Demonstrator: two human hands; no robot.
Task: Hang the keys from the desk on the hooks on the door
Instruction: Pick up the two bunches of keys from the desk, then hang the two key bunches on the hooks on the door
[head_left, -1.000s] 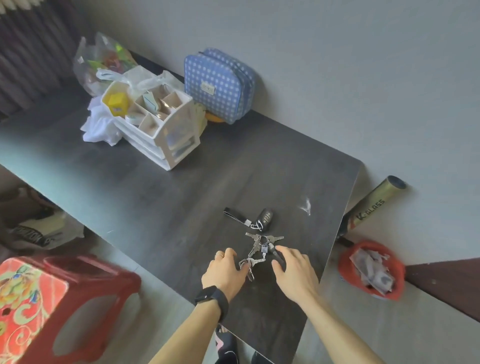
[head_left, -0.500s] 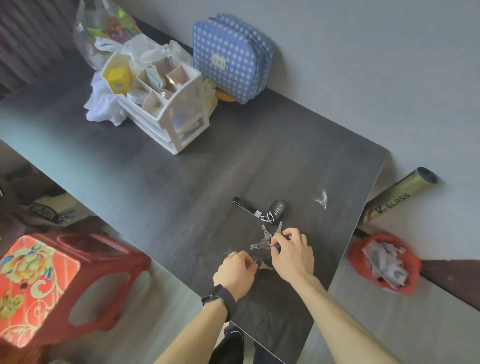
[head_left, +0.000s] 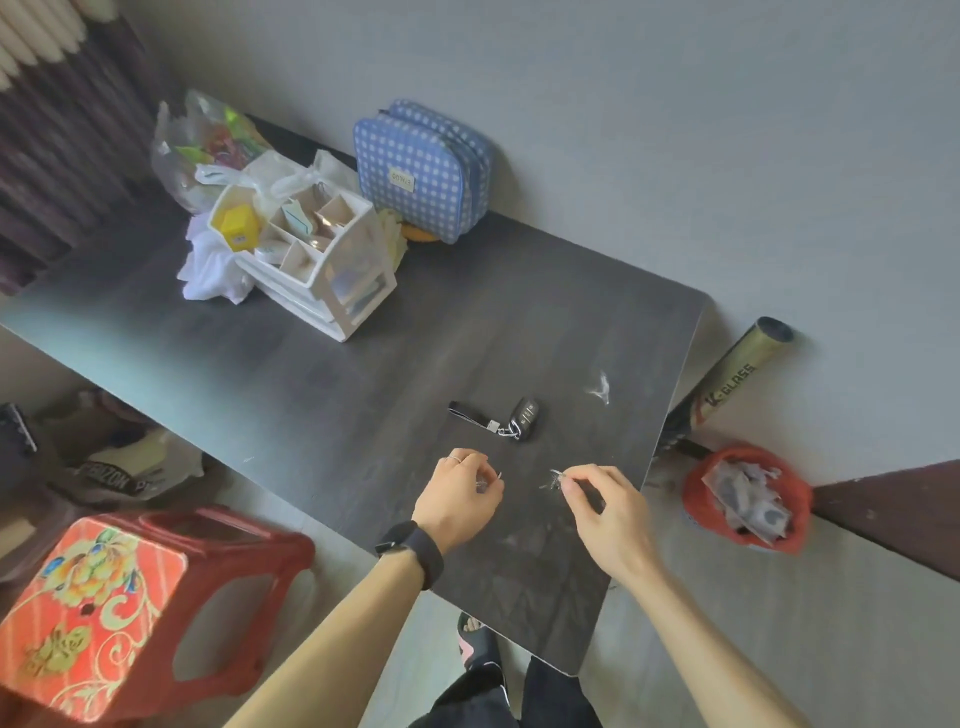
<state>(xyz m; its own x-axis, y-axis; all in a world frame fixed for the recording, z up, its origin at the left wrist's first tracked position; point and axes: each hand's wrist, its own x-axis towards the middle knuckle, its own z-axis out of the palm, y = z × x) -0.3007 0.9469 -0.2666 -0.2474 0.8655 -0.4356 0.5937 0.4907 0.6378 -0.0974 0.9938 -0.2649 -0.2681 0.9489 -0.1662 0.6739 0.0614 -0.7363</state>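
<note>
Near the desk (head_left: 363, 395) front edge, left hand (head_left: 460, 501) and right hand (head_left: 605, 512) each pinch what look like blurred keys (head_left: 555, 479); the car fob (head_left: 524, 418) lies beyond on bare desktop.

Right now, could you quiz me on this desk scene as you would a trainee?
1. True or false: the car key fob lies untouched on the desk.
2. What does each hand hold? A) metal keys B) paper C) nothing
3. Which hand wears the black wristband?

Key: 1. True. 2. A: the left hand and the right hand each pinch small keys. 3. The left.
</note>
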